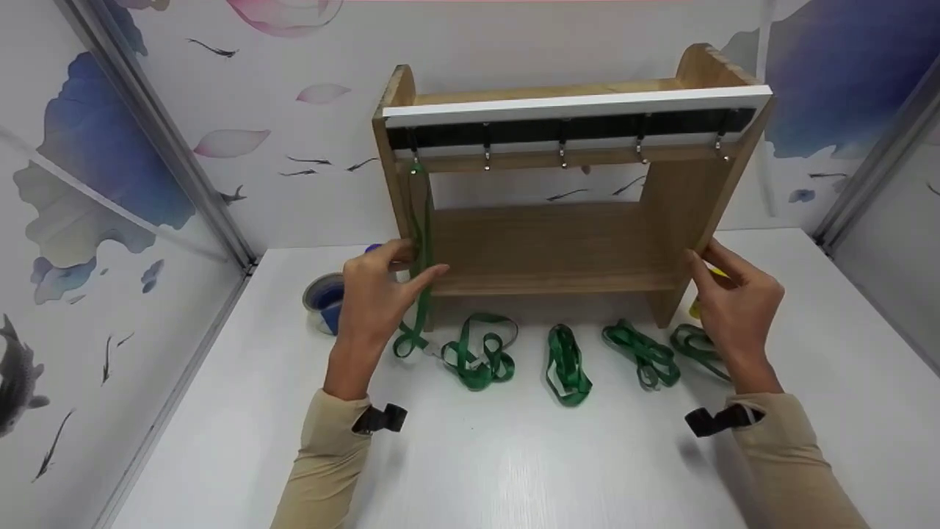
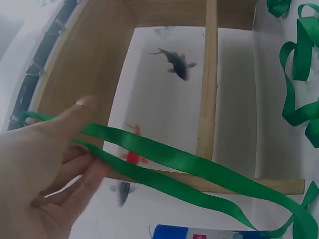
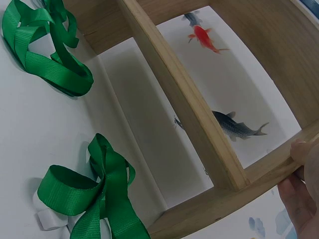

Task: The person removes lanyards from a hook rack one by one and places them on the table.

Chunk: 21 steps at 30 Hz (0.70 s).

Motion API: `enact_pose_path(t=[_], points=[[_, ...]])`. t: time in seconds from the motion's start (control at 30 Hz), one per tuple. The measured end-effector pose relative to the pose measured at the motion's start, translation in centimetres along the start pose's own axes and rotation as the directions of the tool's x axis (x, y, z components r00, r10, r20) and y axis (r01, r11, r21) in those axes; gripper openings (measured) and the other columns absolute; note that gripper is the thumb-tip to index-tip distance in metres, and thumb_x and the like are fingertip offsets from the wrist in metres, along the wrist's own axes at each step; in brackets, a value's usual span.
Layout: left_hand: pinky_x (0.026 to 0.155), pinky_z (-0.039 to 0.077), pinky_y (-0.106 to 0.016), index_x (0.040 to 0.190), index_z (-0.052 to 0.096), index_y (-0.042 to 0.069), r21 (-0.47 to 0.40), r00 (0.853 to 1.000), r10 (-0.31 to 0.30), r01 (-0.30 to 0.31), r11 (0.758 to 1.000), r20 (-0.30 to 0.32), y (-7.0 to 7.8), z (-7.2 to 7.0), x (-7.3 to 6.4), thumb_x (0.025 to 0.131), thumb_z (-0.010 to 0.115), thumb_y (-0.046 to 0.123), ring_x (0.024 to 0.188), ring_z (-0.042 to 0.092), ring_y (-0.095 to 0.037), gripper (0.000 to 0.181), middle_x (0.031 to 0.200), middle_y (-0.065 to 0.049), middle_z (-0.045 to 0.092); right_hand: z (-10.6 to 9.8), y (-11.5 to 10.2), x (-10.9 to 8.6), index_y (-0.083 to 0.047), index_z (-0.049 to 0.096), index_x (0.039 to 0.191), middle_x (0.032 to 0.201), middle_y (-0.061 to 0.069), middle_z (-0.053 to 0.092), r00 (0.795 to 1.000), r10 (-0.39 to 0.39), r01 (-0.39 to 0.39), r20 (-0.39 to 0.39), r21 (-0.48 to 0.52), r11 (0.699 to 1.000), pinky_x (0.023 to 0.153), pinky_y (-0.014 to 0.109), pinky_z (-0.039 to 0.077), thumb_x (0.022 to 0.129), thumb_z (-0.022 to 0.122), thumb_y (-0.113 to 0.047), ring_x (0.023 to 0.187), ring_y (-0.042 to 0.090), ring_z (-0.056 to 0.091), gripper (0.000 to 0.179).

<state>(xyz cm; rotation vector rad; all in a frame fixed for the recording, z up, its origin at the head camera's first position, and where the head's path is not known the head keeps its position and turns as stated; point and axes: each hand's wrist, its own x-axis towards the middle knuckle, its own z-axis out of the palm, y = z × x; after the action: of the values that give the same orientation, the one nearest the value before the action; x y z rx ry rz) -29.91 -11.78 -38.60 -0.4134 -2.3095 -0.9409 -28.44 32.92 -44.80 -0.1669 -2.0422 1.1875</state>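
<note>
A small wooden rack (image 1: 543, 242) stands on the white table, with a row of metal hooks (image 1: 563, 156) along its top front. From the leftmost hook hangs a green lanyard (image 1: 424, 220), its lower end lying on the table. My left hand (image 1: 376, 297) holds the rack's left side panel, thumb inside and fingers outside, with the lanyard's straps running past the fingers. On the other side, my right hand (image 1: 743, 312) pinches the front edge of the right panel. Folded green lanyards (image 1: 567, 366) lie in front of the rack; one is partly behind my right hand.
A roll of tape (image 1: 321, 294) sits left of the rack, beside my left hand. Part of a blue and white tube (image 2: 172, 232) shows in the left wrist view. Something yellow (image 1: 695, 307) is partly hidden behind my right hand. Patterned walls enclose the table.
</note>
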Motion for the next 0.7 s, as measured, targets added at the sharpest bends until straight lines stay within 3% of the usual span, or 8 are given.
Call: enact_pose_path(t=[0.1, 0.23, 0.4, 0.6, 0.7], points=[[0.092, 0.067, -0.042, 0.119, 0.081, 0.003, 0.045, 0.999, -0.008, 0.006, 0.999, 0.042, 0.3, -0.2, -0.1, 0.093, 0.089, 0.031, 0.100, 0.083, -0.029, 0.039, 0.111, -0.015, 0.084, 0.0, 0.1, 0.0, -0.025, 0.074, 0.138, 0.136, 0.000, 0.077, 1.000, -0.008, 0.008, 0.002, 0.005, 1.000, 0.092, 0.010, 0.057, 0.100, 0.081, -0.029, 0.122, 0.013, 0.076, 0.039], [0.089, 0.068, -0.040, 0.115, 0.083, 0.004, 0.005, 0.999, -0.028, 0.028, 1.000, 0.031, 0.2, -0.4, -0.1, 0.097, 0.084, 0.018, 0.097, 0.083, -0.028, 0.023, 0.108, -0.014, 0.084, 0.0, 0.1, -0.1, -0.028, 0.073, 0.139, 0.137, -0.001, 0.076, 1.000, 0.003, -0.003, 0.003, 0.001, 1.000, 0.091, 0.009, 0.057, 0.100, 0.080, -0.032, 0.124, 0.016, 0.076, 0.039], [0.085, 0.069, -0.039, 0.107, 0.084, 0.004, -0.052, 0.997, 0.025, -0.029, 0.998, -0.074, -0.2, -0.8, 0.0, 0.098, 0.081, 0.011, 0.091, 0.083, -0.025, 0.012, 0.102, -0.012, 0.085, 0.1, 0.1, -0.1, -0.029, 0.073, 0.139, 0.137, -0.001, 0.076, 1.000, 0.002, -0.002, 0.000, -0.005, 1.000, 0.090, 0.008, 0.056, 0.100, 0.080, -0.032, 0.124, 0.017, 0.076, 0.039], [0.088, 0.068, -0.032, 0.110, 0.083, 0.005, -0.128, 0.961, 0.127, -0.162, 0.978, -0.246, -0.3, -1.7, 0.3, 0.100, 0.079, 0.010, 0.092, 0.083, -0.021, 0.013, 0.103, -0.007, 0.085, 0.1, 0.1, -0.1, -0.028, 0.072, 0.140, 0.139, -0.001, 0.075, 1.000, 0.025, -0.025, 0.004, -0.014, 1.000, 0.091, 0.009, 0.056, 0.101, 0.079, -0.032, 0.126, 0.019, 0.075, 0.040], [0.088, 0.066, -0.025, 0.111, 0.085, 0.006, -0.135, 0.955, 0.154, -0.193, 0.972, -0.255, -0.4, -2.3, 0.4, 0.100, 0.078, 0.007, 0.092, 0.082, -0.019, 0.013, 0.104, -0.007, 0.085, 0.1, 0.0, 0.0, -0.029, 0.072, 0.141, 0.140, -0.001, 0.075, 0.999, 0.043, -0.042, 0.004, -0.020, 0.999, 0.091, 0.009, 0.056, 0.102, 0.078, -0.032, 0.126, 0.019, 0.075, 0.040]])
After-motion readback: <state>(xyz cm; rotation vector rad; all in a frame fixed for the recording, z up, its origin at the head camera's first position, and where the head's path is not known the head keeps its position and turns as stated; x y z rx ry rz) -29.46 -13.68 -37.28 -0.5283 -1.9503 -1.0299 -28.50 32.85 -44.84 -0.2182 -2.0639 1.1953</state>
